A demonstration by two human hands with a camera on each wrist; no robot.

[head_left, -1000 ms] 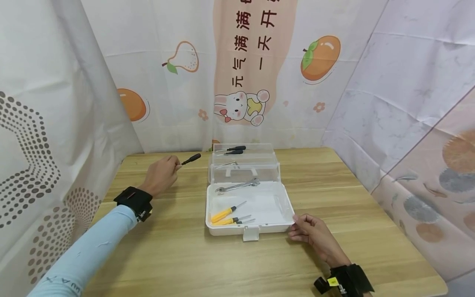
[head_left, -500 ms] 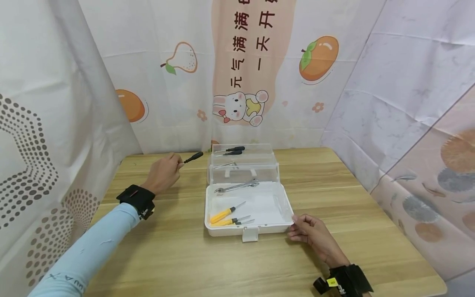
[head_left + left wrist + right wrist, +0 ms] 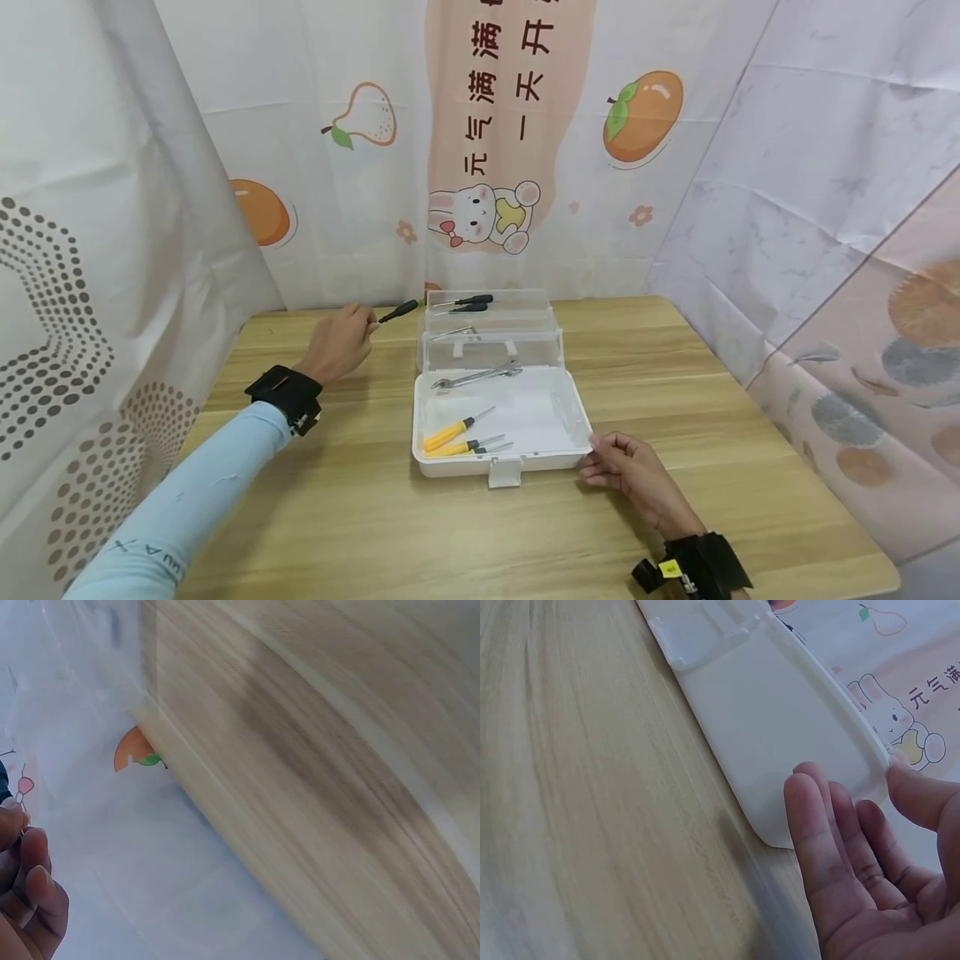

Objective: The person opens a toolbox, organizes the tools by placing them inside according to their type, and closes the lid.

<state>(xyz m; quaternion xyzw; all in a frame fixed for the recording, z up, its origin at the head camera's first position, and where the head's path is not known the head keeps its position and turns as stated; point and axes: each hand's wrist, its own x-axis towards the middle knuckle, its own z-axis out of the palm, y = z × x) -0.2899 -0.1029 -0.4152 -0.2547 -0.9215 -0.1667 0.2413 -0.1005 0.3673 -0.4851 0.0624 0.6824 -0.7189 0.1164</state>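
In the head view my left hand (image 3: pixel 339 343) is raised over the table's far left. Its fingers pinch a screwdriver (image 3: pixel 399 312) by the thin shaft, the black handle pointing right toward the lid. The left wrist view catches only the curled fingers (image 3: pixel 46 892) at its edge. A white toolbox (image 3: pixel 468 468) stands with its lid (image 3: pixel 491 352) folded back. My right hand (image 3: pixel 630 477) holds its front right corner, thumb at the rim and fingers by the outer wall (image 3: pixel 772 727). Yellow-handled screwdrivers (image 3: pixel 447 435) and a wrench (image 3: pixel 478 377) lie in the box.
Two black-handled screwdrivers (image 3: pixel 472 307) and a hex key (image 3: pixel 457 332) lie in the transparent lid area. The wooden table (image 3: pixel 330 508) ends at a printed curtain (image 3: pixel 360 217) behind. Marbled cloth (image 3: pixel 787 150) hangs on the right.
My left hand has moved slightly right and farther away with the screwdriver, whose handle is now nearer the lid. The right hand stays at the toolbox corner.
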